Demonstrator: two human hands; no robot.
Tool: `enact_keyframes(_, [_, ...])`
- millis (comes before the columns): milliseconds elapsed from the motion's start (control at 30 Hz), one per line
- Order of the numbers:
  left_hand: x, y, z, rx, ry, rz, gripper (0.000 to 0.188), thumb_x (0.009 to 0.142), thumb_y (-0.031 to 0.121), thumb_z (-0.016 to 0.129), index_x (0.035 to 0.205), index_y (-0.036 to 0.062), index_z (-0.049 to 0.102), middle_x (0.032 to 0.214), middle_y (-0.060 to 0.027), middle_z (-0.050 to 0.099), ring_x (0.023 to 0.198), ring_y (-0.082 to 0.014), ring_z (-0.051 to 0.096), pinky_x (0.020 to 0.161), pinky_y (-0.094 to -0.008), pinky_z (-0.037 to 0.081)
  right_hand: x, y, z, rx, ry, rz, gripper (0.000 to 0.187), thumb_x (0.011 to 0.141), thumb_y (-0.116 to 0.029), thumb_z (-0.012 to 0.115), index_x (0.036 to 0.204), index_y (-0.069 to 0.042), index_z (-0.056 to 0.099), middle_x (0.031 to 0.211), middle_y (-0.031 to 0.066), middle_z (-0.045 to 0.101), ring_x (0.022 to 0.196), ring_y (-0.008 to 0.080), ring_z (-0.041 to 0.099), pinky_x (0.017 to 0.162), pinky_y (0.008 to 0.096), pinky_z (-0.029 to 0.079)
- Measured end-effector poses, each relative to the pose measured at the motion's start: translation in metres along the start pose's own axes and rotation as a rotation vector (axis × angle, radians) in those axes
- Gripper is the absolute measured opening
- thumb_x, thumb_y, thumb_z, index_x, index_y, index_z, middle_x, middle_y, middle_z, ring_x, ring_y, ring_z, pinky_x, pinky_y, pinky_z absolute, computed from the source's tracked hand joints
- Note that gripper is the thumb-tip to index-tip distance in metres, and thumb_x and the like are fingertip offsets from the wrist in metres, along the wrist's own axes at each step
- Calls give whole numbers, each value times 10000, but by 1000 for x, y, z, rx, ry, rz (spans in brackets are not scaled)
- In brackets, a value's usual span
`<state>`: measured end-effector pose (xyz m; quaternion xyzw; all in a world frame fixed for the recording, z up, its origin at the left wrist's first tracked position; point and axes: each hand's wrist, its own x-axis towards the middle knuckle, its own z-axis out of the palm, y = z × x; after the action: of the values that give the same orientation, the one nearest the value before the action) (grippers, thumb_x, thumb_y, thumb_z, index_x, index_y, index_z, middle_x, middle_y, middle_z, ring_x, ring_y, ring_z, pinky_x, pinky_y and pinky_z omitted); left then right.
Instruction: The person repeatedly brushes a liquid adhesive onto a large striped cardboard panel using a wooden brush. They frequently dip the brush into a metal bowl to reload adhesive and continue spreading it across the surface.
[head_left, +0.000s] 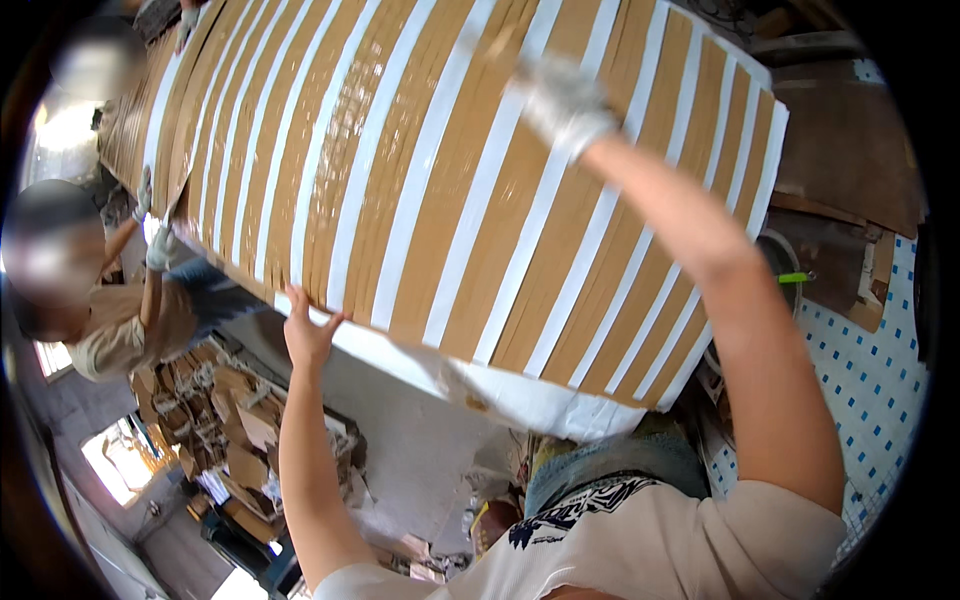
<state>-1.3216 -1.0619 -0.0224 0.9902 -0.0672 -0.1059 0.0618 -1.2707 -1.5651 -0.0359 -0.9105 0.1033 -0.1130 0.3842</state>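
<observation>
A broad sheet of brown cardboard-like strips alternating with white bands (455,175) stretches in front of me, shiny in places. My left hand (308,328), bare, rests at its near edge with fingers and thumb apart. Over the far right part of the sheet, my right hand (565,105) wears a pale glove and is smeared by motion. It looks closed around a blurred tan object (500,43), whose kind I cannot make out. White sheeting (480,385) hangs below the near edge.
A co-worker (130,300) with gloved hands touches the sheet's left end. Cardboard scraps (235,420) are heaped at lower left. On the right are a brown board (845,150), a bucket-like round container (785,262) and blue-dotted flooring (860,380).
</observation>
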Motion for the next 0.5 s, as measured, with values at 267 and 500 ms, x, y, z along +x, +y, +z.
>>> enact_keyframes(267, [-7,6,-2,-126,24,-136,1052,550,190,944,1417,-42,394,1459,-284,382,1326,-284,475,986,-308,471,42,-13,-58,219,-648,139,330,929,-444,588,1017,-134,659,772,78,635,825,233,651,788,373,527])
enact_keyframes(500, [12,35,-15,-94,-89,-228,1060,562,149,931,1437,-50,365,1488,-280,352,1274,-285,542,946,-307,478,161,105,-70,-247,-16,-35,320,960,-438,532,1001,-151,668,854,79,669,809,245,651,745,370,530])
